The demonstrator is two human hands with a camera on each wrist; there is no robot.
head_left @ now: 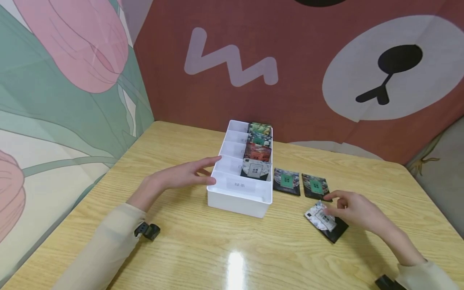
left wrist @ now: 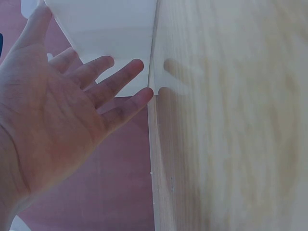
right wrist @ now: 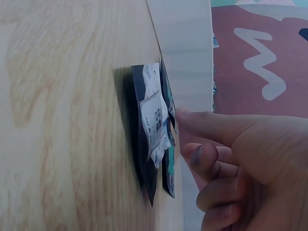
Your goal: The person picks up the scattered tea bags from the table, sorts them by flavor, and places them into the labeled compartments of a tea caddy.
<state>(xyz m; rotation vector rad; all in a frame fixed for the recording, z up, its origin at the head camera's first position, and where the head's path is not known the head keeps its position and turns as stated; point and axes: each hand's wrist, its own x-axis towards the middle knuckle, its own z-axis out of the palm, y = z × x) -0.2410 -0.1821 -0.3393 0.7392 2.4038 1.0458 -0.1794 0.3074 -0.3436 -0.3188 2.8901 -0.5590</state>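
Note:
A white divided box (head_left: pixel 239 207) stands on the table, with several tea sachets in its compartments, among them a white-and-black sachet (head_left: pixel 255 169) and a red one (head_left: pixel 258 152). My left hand (head_left: pixel 185 174) touches the box's left side with extended fingers. In the left wrist view, that hand (left wrist: pixel 62 110) has its fingers spread beside the box wall (left wrist: pixel 108 33). My right hand (head_left: pixel 357 209) hovers over a loose white-and-black sachet (head_left: pixel 322 217), fingers loosely bent. The right wrist view shows a gap between this hand (right wrist: pixel 240 168) and the sachet (right wrist: pixel 153 115); nothing is held.
Two green-labelled sachets, one nearer the box (head_left: pixel 286 182) and one to its right (head_left: pixel 316 186), lie on the wooden table (head_left: pixel 188 245). The box's front compartment has a paper label (head_left: pixel 240 185). Behind the table hangs a red printed cloth (head_left: pixel 290 100).

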